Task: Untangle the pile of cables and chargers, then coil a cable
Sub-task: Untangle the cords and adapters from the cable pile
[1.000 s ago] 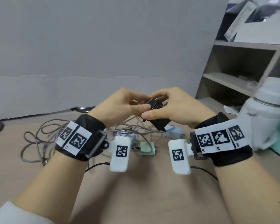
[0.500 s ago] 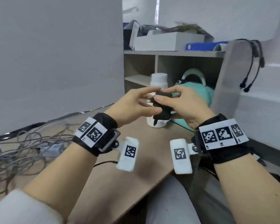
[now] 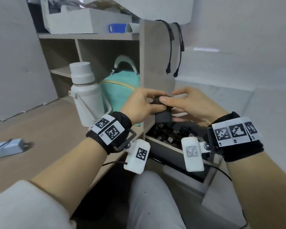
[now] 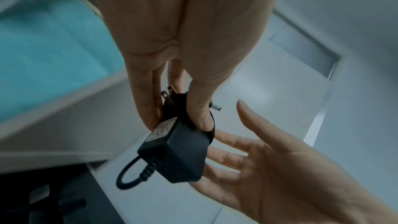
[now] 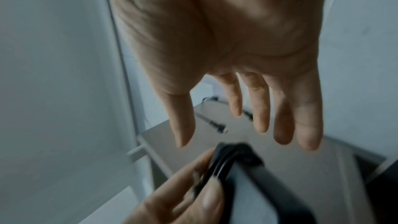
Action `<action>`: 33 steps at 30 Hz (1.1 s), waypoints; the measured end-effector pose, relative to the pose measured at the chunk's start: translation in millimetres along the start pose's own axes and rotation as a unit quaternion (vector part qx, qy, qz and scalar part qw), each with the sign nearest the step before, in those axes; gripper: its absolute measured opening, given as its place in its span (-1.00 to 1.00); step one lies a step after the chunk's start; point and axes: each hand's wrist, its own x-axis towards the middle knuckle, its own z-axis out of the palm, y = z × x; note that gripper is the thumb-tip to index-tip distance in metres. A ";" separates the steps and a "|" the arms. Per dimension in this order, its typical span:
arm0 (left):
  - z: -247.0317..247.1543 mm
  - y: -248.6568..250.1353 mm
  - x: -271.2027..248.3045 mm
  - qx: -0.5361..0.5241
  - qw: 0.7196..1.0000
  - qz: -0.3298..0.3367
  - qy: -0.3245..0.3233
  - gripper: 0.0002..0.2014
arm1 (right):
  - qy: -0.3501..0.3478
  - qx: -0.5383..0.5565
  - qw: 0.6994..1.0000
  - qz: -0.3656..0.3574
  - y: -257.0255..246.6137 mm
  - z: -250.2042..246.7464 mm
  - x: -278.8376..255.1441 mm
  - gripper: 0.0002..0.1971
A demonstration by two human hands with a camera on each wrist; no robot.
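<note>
1. Gripping black charger (image 4: 178,152) with left hand (image 3: 139,104): thumb and fingers pinch the plug end, cable wound around the body.
2. Right hand (image 3: 193,104) open, fingers straight, just beside and under the charger.
3. Charger is in the air over the open drawer (image 3: 163,142), right of the desk (image 3: 48,129).
4. Grey adapter (image 3: 8,147) lies on the desk, far left.

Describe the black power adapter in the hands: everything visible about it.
The black power adapter is a boxy matte plastic block with a pale label on one side, two flat metal prongs at one end and a ribbed strain relief at the other. Its thin black cable loops out and wraps around the body; a metal barrel plug tip sticks out. The left hand pinches it near the prongs. The right hand lies open beside it, above a box of dark items.
</note>
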 end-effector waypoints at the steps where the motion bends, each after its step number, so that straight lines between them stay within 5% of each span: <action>1: 12.6 -4.6 8.7 -0.013 1.000 -0.010 -0.003 -0.60 | 0.015 0.002 1.000 0.008 6.7 -17.0 4.7 -0.33; 6: 78.1 -30.8 45.9 -0.037 0.997 -0.051 -0.052 -0.58 | 0.180 -0.107 0.975 0.066 66.4 -100.4 37.1 -0.59; 8: 104.1 -39.8 60.1 -0.043 0.994 -0.061 -0.079 -0.56 | 0.206 -0.209 0.948 0.120 99.5 -122.7 48.5 -0.51; 11: 140.0 -52.0 83.4 -0.035 0.990 -0.081 -0.113 -0.59 | 0.141 -0.233 0.942 0.199 141.8 -133.7 60.5 -0.46; 17: 197.0 -77.6 126.4 -0.002 0.975 -0.122 -0.188 -0.65 | 0.087 -0.157 0.954 0.240 202.9 -145.4 89.2 -0.79; 33: 284.5 -109.9 183.2 0.235 0.912 -0.086 -0.324 -0.66 | 0.047 -0.043 0.969 0.239 197.6 -154.1 77.7 -0.86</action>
